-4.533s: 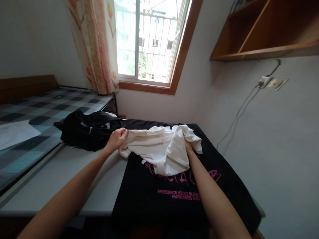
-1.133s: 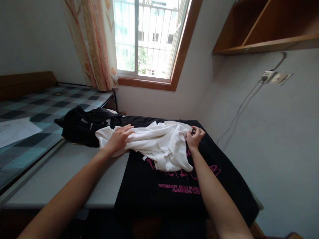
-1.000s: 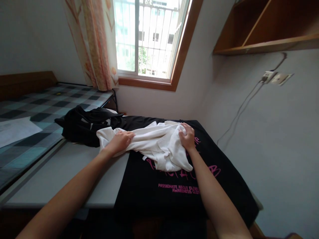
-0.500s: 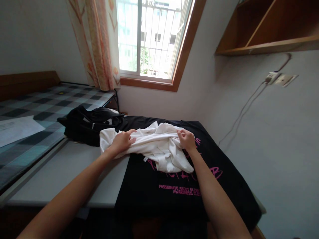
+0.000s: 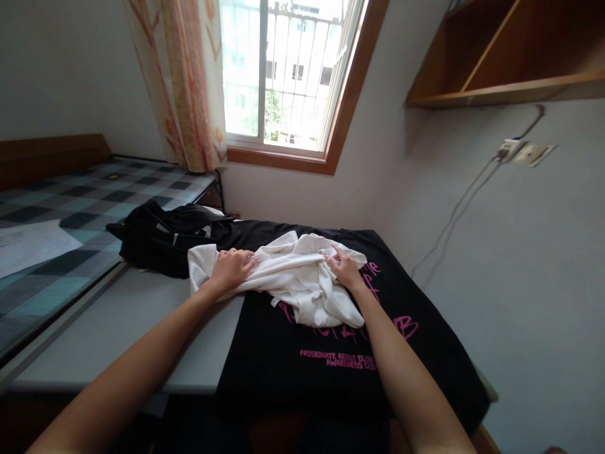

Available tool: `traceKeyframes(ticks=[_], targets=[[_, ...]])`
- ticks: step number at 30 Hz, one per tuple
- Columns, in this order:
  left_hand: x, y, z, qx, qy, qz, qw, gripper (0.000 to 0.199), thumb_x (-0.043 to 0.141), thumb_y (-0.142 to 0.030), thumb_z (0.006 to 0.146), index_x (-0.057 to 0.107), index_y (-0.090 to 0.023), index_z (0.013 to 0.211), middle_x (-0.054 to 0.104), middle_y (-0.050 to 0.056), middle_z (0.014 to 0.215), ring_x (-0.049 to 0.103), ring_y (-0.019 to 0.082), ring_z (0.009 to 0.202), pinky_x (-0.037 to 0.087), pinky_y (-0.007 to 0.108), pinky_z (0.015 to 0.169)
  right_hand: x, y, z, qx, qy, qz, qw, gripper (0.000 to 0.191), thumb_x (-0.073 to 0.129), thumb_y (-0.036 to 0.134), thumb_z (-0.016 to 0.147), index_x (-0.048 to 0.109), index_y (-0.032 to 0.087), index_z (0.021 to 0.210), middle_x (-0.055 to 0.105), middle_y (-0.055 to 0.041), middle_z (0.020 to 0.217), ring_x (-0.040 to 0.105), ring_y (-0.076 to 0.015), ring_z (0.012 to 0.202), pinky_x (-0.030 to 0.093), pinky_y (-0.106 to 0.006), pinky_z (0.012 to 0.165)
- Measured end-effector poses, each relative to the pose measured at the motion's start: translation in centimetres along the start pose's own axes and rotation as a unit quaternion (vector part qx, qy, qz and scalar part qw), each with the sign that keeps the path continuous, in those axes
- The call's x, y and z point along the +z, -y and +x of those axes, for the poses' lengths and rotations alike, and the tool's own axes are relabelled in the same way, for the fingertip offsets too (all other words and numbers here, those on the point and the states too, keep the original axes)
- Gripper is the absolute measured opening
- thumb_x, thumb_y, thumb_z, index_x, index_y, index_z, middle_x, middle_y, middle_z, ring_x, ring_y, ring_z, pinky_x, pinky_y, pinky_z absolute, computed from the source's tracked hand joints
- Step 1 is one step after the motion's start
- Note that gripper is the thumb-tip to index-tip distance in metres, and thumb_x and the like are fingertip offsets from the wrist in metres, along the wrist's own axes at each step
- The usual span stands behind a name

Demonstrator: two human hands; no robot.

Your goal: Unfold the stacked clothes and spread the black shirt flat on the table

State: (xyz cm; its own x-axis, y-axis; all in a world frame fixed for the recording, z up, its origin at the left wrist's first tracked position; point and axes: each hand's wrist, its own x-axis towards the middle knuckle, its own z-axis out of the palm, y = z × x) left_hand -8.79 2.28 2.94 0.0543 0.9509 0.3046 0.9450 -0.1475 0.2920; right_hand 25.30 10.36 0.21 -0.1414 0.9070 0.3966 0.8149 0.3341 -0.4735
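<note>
A crumpled white garment [image 5: 307, 277], apparently a shirt, lies in loose folds on a black cloth [image 5: 283, 359] with pink lettering. My left hand [image 5: 234, 266] rests over the garment's left part, its fingers stretched out on the fabric. At the upper right of the garment, my right hand [image 5: 345, 267] has its fingertips on a fold, which they appear to pinch. A small pale tag pokes out at the garment's lower edge. Under the black cloth is a pale tabletop [image 5: 142, 340], bare on the left.
A bunched black garment [image 5: 165, 239] lies at the back left. Beyond it stands a bed with a checked mattress [image 5: 85, 195] and a paper sheet [image 5: 35, 246]. A wall is close on the right, with a socket [image 5: 510, 151], a hanging cable and a wooden shelf [image 5: 510, 88].
My right hand has slid a little left along the white garment, uncovering its right end. The left hand's fingers have flattened onto the fabric. The garment itself has hardly moved.
</note>
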Motion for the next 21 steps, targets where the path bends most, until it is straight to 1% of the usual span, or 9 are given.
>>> traceKeyframes(ticks=[4, 7, 9, 11, 13, 14, 16, 19, 21], targets=[[-0.3, 0.1, 0.3, -0.025, -0.028, -0.074, 0.997, 0.037, 0.043, -0.042, 0.091, 0.072, -0.021, 0.099, 0.073, 0.007, 0.082, 0.065, 0.025, 0.080, 0.042, 0.034, 0.078, -0.7, 1.0, -0.2, 0.002, 0.026, -0.052, 0.998, 0.052, 0.040, 0.055, 0.092, 0.068, 0.020, 0.119, 0.073, -0.0125, 0.099, 0.064, -0.0292, 0.097, 0.043, -0.043, 0.090], [-0.6, 0.2, 0.4, -0.081, -0.027, -0.144, 0.986, 0.044, 0.045, -0.053, 0.088, 0.073, -0.019, 0.090, 0.070, 0.006, 0.070, 0.062, 0.022, 0.066, 0.039, 0.030, 0.063, -0.8, 1.3, -0.3, 0.006, 0.060, -0.079, 0.995, 0.058, 0.034, 0.061, 0.093, 0.076, 0.021, 0.088, 0.072, -0.0118, 0.086, 0.064, -0.0289, 0.092, 0.042, -0.040, 0.085], [-0.7, 0.3, 0.4, -0.093, -0.008, -0.160, 0.983, 0.049, 0.046, -0.061, 0.085, 0.072, -0.020, 0.078, 0.068, 0.005, 0.066, 0.061, 0.022, 0.063, 0.036, 0.029, 0.058, -0.6, 1.3, -0.4, 0.002, 0.030, -0.098, 0.995, 0.057, 0.039, 0.063, 0.090, 0.073, 0.020, 0.074, 0.070, -0.0128, 0.084, 0.062, -0.0285, 0.090, 0.042, -0.039, 0.082], [-0.7, 0.3, 0.3, -0.078, 0.021, -0.147, 0.986, 0.048, 0.050, -0.062, 0.082, 0.068, -0.020, 0.066, 0.065, 0.004, 0.061, 0.059, 0.021, 0.060, 0.034, 0.028, 0.056, -0.3, 1.3, -0.3, -0.016, -0.038, -0.102, 0.994, 0.053, 0.046, 0.064, 0.086, 0.070, 0.019, 0.074, 0.068, -0.0141, 0.094, 0.059, -0.0288, 0.094, 0.042, -0.039, 0.083], [-0.7, 0.3, 0.3, -0.061, 0.025, -0.148, 0.987, 0.042, 0.055, -0.058, 0.079, 0.064, -0.021, 0.062, 0.062, 0.003, 0.060, 0.057, 0.020, 0.060, 0.034, 0.028, 0.057, -0.3, 1.3, -0.3, -0.038, -0.095, -0.074, 0.992, 0.049, 0.050, 0.065, 0.083, 0.067, 0.019, 0.078, 0.067, -0.0133, 0.096, 0.058, -0.0274, 0.092, 0.041, -0.039, 0.082], [-0.7, 0.2, 0.3, -0.060, 0.006, -0.165, 0.984, 0.038, 0.056, -0.055, 0.079, 0.063, -0.021, 0.064, 0.062, 0.002, 0.062, 0.057, 0.020, 0.062, 0.035, 0.027, 0.057, -0.4, 1.3, -0.2, -0.045, -0.113, -0.048, 0.991, 0.048, 0.051, 0.065, 0.082, 0.064, 0.019, 0.077, 0.066, -0.0113, 0.090, 0.058, -0.0255, 0.087, 0.042, -0.037, 0.080], [-0.9, 0.3, 0.5, -0.077, -0.072, -0.227, 0.968, 0.033, 0.054, -0.051, 0.081, 0.062, -0.020, 0.072, 0.061, 0.002, 0.067, 0.056, 0.018, 0.064, 0.038, 0.027, 0.059, -1.1, 1.2, 0.0, -0.034, -0.143, 0.018, 0.989, 0.046, 0.049, 0.065, 0.083, 0.055, 0.021, 0.069, 0.060, -0.0044, 0.069, 0.054, -0.0199, 0.069, 0.042, -0.032, 0.070], [-1.4, 0.4, 0.9, -0.128, -0.219, -0.320, 0.913, 0.031, 0.051, -0.050, 0.084, 0.058, -0.020, 0.083, 0.058, 0.001, 0.072, 0.053, 0.016, 0.066, 0.041, 0.026, 0.060, -2.6, 0.5, 0.4, 0.029, -0.206, 0.102, 0.973, 0.049, 0.040, 0.065, 0.088, 0.036, 0.025, 0.059, 0.044, 0.0026, 0.051, 0.041, -0.0143, 0.053, 0.035, -0.027, 0.056], [-1.9, 0.5, 1.2, -0.151, -0.277, -0.367, 0.875, 0.030, 0.052, -0.050, 0.084, 0.056, -0.020, 0.087, 0.057, 0.000, 0.075, 0.052, 0.015, 0.066, 0.042, 0.025, 0.060, -3.4, -0.1, 0.6, 0.062, -0.231, 0.116, 0.964, 0.051, 0.035, 0.066, 0.089, 0.032, 0.026, 0.058, 0.044, 0.0020, 0.050, 0.040, -0.0137, 0.051, 0.033, -0.027, 0.053]])
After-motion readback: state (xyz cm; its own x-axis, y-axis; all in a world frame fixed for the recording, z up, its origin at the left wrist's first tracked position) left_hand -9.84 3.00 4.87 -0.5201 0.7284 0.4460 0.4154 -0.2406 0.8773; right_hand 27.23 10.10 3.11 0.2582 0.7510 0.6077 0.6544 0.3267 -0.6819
